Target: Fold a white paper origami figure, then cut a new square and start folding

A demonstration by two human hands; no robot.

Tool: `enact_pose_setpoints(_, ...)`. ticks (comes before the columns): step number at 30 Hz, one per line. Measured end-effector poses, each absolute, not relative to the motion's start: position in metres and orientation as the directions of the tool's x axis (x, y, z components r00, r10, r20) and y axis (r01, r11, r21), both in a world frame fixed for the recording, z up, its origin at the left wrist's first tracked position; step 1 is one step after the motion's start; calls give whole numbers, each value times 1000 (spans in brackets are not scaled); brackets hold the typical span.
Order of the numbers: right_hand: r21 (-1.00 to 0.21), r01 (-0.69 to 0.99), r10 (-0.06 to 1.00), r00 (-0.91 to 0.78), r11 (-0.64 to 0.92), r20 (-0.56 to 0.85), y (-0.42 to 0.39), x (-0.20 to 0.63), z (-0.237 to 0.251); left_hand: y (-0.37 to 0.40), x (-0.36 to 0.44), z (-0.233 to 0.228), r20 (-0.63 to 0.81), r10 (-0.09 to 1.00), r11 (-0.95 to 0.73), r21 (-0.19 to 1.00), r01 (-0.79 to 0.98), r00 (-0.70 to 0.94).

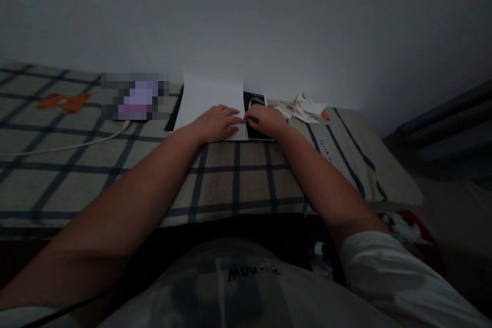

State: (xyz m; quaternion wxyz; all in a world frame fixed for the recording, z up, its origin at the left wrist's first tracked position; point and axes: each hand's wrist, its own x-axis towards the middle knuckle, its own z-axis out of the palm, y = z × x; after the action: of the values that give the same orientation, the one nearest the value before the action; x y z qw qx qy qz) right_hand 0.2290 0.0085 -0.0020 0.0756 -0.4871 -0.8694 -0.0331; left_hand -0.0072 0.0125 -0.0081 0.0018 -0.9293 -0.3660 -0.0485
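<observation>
Pressing flat: my left hand (pixel 217 123), palm down and fingers spread, rests on the white sheet (pixel 209 102), grasping nothing. My right hand (pixel 267 120), curled with fingertips at the sheet's right edge, lies over a black card (pixel 255 100); whether it pinches the edge I cannot tell. Location: the sheet lies at the far side of the desk, on the checked cloth (pixel 230 179), against the wall, with a dark backing showing at its left. Nearby: crumpled paper scraps (pixel 302 107) to the right, white cable (pixel 73 143) to the left, both apart from the sheet. Handling, as I judge it: keep the left palm anchoring, run the right fingertips evenly along the edge, and work slowly in this dim light.
</observation>
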Motion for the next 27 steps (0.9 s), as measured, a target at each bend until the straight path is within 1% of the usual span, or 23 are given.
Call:
enact_pose_setpoints(4, -4, 850, 838, -518, 526, 172, 8, 229, -2, 13, -7, -9, 110, 675, -735, 21, 677, 730)
enact_pose_setpoints(8, 11, 846, 835, -527, 532, 159, 7, 229, -1, 12, -7, -6, 83, 685, -727, 20, 686, 724)
enact_pose_setpoints(15, 28, 869, 859, -494, 495, 136, 4, 224, 3, 11, -6, -4, 61, 703, -710, 14, 704, 709)
enact_pose_setpoints(22, 6, 864, 854, -498, 503, 152, 3, 225, 3, 13, -8, -7, 75, 691, -723, 41, 690, 719)
enact_pose_setpoints(27, 28, 862, 851, -505, 506, 144, 6, 226, 1, 13, -7, -7, 70, 694, -720, 51, 692, 717)
